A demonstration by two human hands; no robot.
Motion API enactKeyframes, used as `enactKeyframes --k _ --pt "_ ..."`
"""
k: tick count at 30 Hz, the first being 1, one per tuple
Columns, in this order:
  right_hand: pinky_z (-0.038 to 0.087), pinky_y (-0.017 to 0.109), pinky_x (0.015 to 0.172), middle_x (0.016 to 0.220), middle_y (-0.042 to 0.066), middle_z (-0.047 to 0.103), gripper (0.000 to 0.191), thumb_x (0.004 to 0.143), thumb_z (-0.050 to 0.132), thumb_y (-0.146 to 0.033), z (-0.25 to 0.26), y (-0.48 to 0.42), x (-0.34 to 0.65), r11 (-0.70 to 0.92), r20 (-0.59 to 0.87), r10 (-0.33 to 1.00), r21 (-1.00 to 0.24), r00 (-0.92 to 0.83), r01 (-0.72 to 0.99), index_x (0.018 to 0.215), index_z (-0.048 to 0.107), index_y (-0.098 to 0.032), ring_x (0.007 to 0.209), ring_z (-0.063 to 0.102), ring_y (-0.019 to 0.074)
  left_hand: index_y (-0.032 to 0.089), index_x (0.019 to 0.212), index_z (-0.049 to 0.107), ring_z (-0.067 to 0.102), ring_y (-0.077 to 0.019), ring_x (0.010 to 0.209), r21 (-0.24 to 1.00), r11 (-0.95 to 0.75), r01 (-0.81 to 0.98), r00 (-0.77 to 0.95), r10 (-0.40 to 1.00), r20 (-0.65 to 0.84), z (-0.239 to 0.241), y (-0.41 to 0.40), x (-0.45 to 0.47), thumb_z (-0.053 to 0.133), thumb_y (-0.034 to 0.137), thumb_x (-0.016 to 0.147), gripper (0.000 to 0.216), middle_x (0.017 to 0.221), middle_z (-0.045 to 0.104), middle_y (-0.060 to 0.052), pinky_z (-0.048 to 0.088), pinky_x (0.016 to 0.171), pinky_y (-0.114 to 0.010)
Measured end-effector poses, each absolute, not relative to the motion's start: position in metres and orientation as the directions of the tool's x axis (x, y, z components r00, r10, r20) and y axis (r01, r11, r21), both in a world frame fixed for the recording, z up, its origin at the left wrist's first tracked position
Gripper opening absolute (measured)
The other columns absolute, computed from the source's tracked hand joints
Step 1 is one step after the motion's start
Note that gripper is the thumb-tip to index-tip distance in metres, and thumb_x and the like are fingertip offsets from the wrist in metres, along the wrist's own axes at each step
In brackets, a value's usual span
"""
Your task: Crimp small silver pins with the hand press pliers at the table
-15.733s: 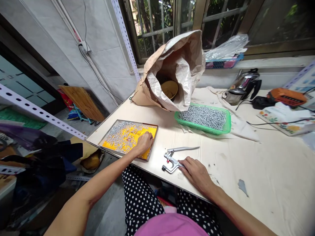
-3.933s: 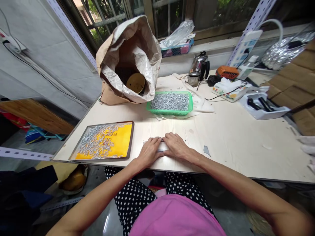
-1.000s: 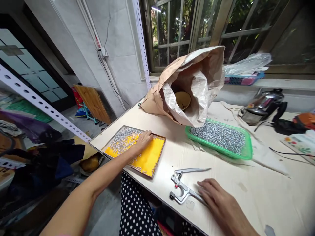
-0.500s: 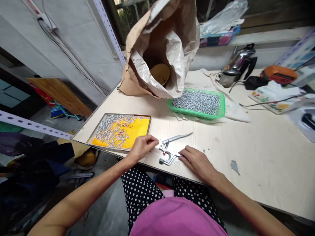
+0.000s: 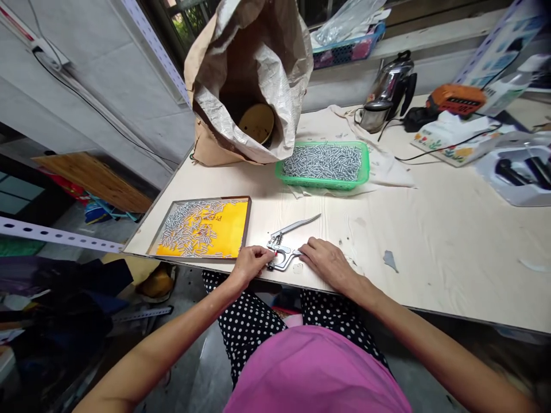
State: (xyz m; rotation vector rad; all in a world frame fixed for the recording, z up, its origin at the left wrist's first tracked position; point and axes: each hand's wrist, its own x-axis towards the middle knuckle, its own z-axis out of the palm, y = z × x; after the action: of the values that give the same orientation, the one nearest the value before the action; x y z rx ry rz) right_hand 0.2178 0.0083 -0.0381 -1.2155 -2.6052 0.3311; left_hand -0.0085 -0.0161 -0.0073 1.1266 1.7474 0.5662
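Note:
Silver hand pliers [image 5: 286,245] lie at the table's near edge, jaws toward me, one handle raised. My left hand [image 5: 249,263] is pinched closed at the jaws; what it pinches is too small to make out. My right hand [image 5: 326,261] rests over the lower handle, fingers curled on it. Left of them sits a yellow tray [image 5: 232,230] strewn with small metal pins [image 5: 183,223].
A green basket [image 5: 365,166] full of metal pins stands behind, next to an open paper sack [image 5: 275,63] with a yellow bowl [image 5: 257,123] inside. A kettle [image 5: 385,92], cables, an orange tool [image 5: 456,98] and a white tray [image 5: 499,186] lie far right.
My left hand has left the yellow tray and come to the plier jaws, pinched closed. My right hand has stayed on the plier handle. My view has swung down and right.

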Motion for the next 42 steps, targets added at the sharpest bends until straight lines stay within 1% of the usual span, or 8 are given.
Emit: enactKeyframes --k 10,22,24,26,28,30,33,42 --pt "0.038 0.03 0.07 0.093 0.007 0.062 0.016 0.098 0.05 -0.026 -0.041 0.008 0.218 0.625 0.157 0.778 -0.295 -0.609 0.722 0.093 0.063 -0.019 0.084 0.056 0.0192 0.013 0.073 0.068 0.042 -0.0074 0.045 0.692 0.514 0.506 -0.175 0.847 -0.502 -0.013 -0.014 -0.007 0.069 0.043 0.072 0.03 0.052 0.052 0.005 0.035 0.044 -0.019" --pt "0.042 0.032 0.075 0.1 0.009 0.064 0.018 0.097 0.052 -0.029 -0.028 0.007 0.219 0.599 0.045 0.785 -0.306 -0.618 0.74 0.1 0.065 -0.018 0.09 0.059 0.0212 0.014 0.068 0.066 0.044 -0.0085 0.042 0.58 0.479 0.658 -0.097 0.818 -0.566 -0.011 -0.003 -0.015 0.067 0.039 0.074 0.025 0.046 0.051 0.005 0.034 0.044 -0.019" --pt "0.044 0.036 0.083 0.115 0.011 0.062 0.028 0.094 0.056 -0.037 -0.026 0.011 0.225 0.619 0.079 0.771 -0.327 -0.632 0.714 0.115 0.063 -0.019 0.101 0.057 0.0246 0.015 0.066 0.065 0.044 -0.0089 0.042 0.587 0.464 0.663 -0.079 0.823 -0.562 -0.011 -0.004 -0.016 0.066 0.039 0.074 0.026 0.045 0.051 0.005 0.034 0.044 -0.02" --pt "0.041 0.045 0.095 0.137 0.017 0.051 0.059 0.086 0.065 -0.049 -0.025 0.019 0.232 0.631 0.12 0.767 -0.32 -0.631 0.706 0.135 0.051 -0.019 0.12 0.049 0.0323 0.015 0.064 0.065 0.044 -0.009 0.043 0.593 0.443 0.672 -0.065 0.834 -0.549 -0.011 -0.005 -0.016 0.065 0.04 0.074 0.027 0.045 0.051 0.004 0.034 0.045 -0.02" --pt "0.031 0.057 0.105 0.151 0.023 0.035 0.091 0.075 0.071 -0.061 -0.027 0.031 0.239 0.638 0.115 0.764 -0.283 -0.635 0.716 0.146 0.037 -0.016 0.136 0.033 0.0403 0.015 0.062 0.064 0.044 -0.0088 0.042 0.593 0.422 0.686 -0.056 0.843 -0.535 -0.01 -0.006 -0.016 0.064 0.04 0.075 0.029 0.044 0.051 0.004 0.033 0.045 -0.02" --pt "0.022 0.062 0.11 0.154 0.025 0.029 0.105 0.068 0.071 -0.07 -0.029 0.044 0.242 0.662 0.068 0.739 -0.255 -0.67 0.704 0.149 0.032 -0.014 0.143 0.02 0.0432 0.015 0.059 0.063 0.043 -0.0084 0.042 0.588 0.406 0.699 -0.051 0.849 -0.525 -0.009 -0.006 -0.016 0.062 0.04 0.076 0.03 0.043 0.05 0.004 0.032 0.045 -0.019" --pt "0.019 0.066 0.11 0.151 0.026 0.033 0.108 0.065 0.069 -0.074 -0.03 0.057 0.242 0.7 0.012 0.693 -0.252 -0.721 0.668 0.148 0.034 -0.013 0.143 0.02 0.0445 0.016 0.058 0.061 0.043 -0.0084 0.042 0.58 0.396 0.712 -0.051 0.853 -0.52 -0.009 -0.006 -0.015 0.061 0.038 0.077 0.03 0.043 0.05 0.004 0.033 0.046 -0.02" --pt "0.029 0.064 0.102 0.128 0.021 0.053 0.09 0.072 0.071 -0.061 -0.02 0.054 0.234 0.666 0.016 0.728 -0.255 -0.685 0.701 0.14 0.042 -0.009 0.115 0.047 0.0382 0.015 0.065 0.061 0.049 -0.01 0.043 0.555 0.509 0.658 -0.111 0.795 -0.596 -0.004 -0.007 -0.009 0.06 0.029 0.082 0.022 0.047 0.052 0.005 0.043 0.047 -0.021"
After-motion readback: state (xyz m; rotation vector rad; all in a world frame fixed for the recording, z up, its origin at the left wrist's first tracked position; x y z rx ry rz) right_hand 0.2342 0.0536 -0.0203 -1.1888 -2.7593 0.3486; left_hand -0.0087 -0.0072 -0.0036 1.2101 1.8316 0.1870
